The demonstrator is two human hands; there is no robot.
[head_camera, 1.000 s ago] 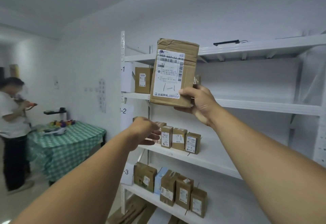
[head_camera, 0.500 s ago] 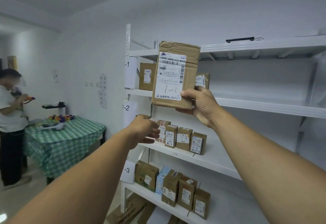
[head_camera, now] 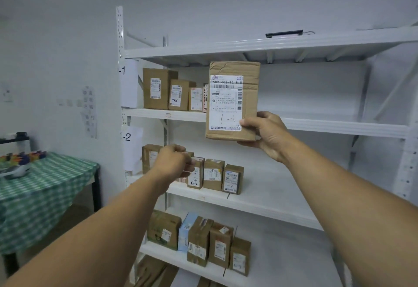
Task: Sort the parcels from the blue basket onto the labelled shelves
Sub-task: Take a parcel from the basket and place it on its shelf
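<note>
My right hand (head_camera: 268, 135) grips the lower right corner of a brown cardboard parcel (head_camera: 247, 76), held upright in front of the white shelf unit. Its white label has "1-1" handwritten on it. The parcel hangs level with the shelf tagged 1-1 (head_camera: 339, 126), just right of a row of boxes (head_camera: 160, 88) standing there. My left hand (head_camera: 173, 164) is loosely curled and holds nothing, in front of the boxes on the shelf tagged 1-2 (head_camera: 260, 203). The blue basket is out of view.
A lower shelf (head_camera: 172, 256) carries several more boxes, one of them light blue (head_camera: 185, 230). A table with a green checked cloth (head_camera: 45, 187) stands at the left with small items on it. A black bar (head_camera: 283, 33) lies on the top shelf.
The view has swung right and closer to the shelves, so the person at the table has left the frame. The parcel has shifted right along the 1-1 shelf; my left hand stays low.
</note>
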